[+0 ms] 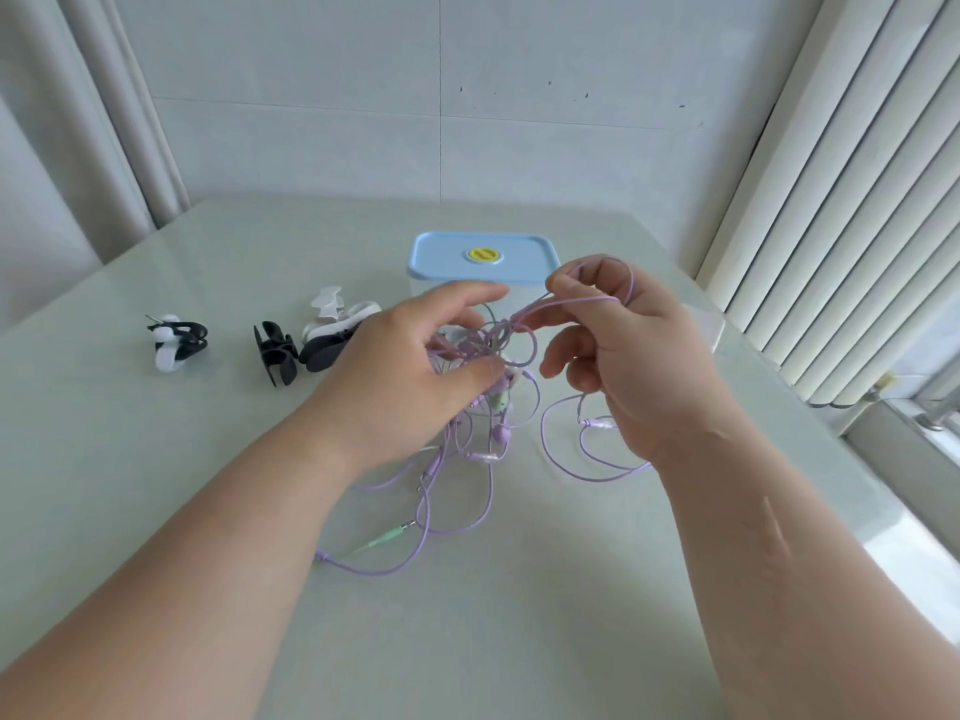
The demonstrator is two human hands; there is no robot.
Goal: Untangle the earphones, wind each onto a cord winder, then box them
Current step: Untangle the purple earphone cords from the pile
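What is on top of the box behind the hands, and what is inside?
A light blue lid with a round yellow sticker closes the box. The inside cannot be seen: the lid and the left hand, gripping the tangled earphones, cover it.

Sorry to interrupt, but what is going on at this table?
A person is untangling purple earphone cords over the table. The left hand grips the knot while the right hand pinches a loop pulled from it. The cord winders lie untouched at the left, and the blue-lidded box is closed.
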